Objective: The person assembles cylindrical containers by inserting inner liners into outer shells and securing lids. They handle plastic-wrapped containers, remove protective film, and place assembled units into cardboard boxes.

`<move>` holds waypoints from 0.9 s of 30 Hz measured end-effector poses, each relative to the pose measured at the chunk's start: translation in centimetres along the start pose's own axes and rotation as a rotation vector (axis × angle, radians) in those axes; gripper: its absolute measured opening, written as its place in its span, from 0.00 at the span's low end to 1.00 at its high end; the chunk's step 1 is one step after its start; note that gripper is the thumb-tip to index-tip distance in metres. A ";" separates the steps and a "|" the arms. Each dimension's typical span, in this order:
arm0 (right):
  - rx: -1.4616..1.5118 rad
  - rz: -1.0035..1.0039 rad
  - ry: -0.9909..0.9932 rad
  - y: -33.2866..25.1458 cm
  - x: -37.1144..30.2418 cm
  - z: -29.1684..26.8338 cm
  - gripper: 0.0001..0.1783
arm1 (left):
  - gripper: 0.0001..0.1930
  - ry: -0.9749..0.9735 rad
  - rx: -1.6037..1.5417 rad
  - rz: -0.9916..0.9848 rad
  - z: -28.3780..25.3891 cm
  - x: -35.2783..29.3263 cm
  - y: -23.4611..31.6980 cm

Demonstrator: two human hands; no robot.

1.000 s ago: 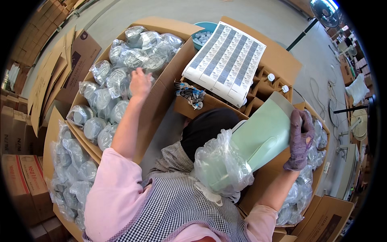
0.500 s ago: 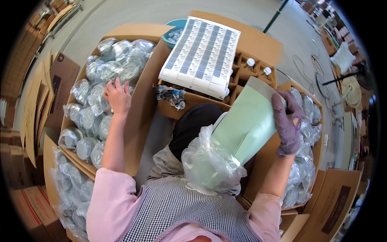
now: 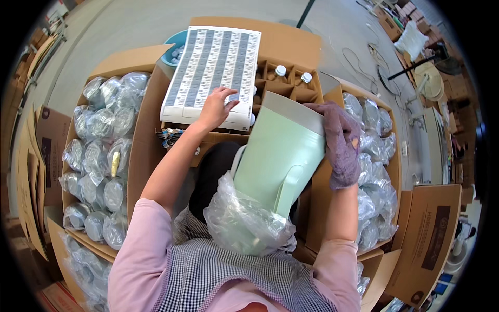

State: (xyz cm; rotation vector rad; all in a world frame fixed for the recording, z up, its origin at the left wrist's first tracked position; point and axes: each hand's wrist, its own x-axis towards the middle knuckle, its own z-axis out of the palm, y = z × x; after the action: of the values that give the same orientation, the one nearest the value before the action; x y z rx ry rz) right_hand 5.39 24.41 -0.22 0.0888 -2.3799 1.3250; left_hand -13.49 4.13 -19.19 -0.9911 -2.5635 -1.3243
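A pale green jug-like vessel with a grey rim band and a side handle leans across my lap. Its lower end sits in a crumpled clear plastic bag. My right hand, in a worn purple glove, is closed on the rim at the upper right. My bare left hand hovers at the lower right part of a stack of printed label sheets, thumb and fingers apart with nothing between them. Those sheets lie over a divided carton with white-capped bottles in some compartments.
Open cartons of plastic-wrapped items stand at left and right. A small yellow piece lies on the left wrapped items. Behind the sheets is a blue basin. Cables and a dark pole are on the floor beyond.
My left hand has moved right, from over the left carton to the label sheets. The right hand keeps its hold on the green vessel, which is slightly more upright. The whole view has shifted.
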 end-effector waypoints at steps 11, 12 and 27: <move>0.608 -0.023 0.136 8.7 3.8 1.3 0.22 | 0.39 -0.264 0.375 -0.104 -1.1 -0.9 -12.2; 0.130 -0.001 0.164 10.3 4.9 2.6 0.21 | 0.38 -0.258 0.374 -0.111 -1.3 -0.8 -12.1; -0.648 -0.024 -0.707 22.2 9.6 21.2 0.60 | 0.43 -0.200 0.359 -0.118 -1.6 -0.7 -12.8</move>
State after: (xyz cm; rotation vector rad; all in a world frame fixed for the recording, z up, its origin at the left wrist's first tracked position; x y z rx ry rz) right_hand -15.85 20.38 -24.12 0.4527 -3.2605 0.4752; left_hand -20.76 -2.71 -27.33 -0.9552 -2.9057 -0.7716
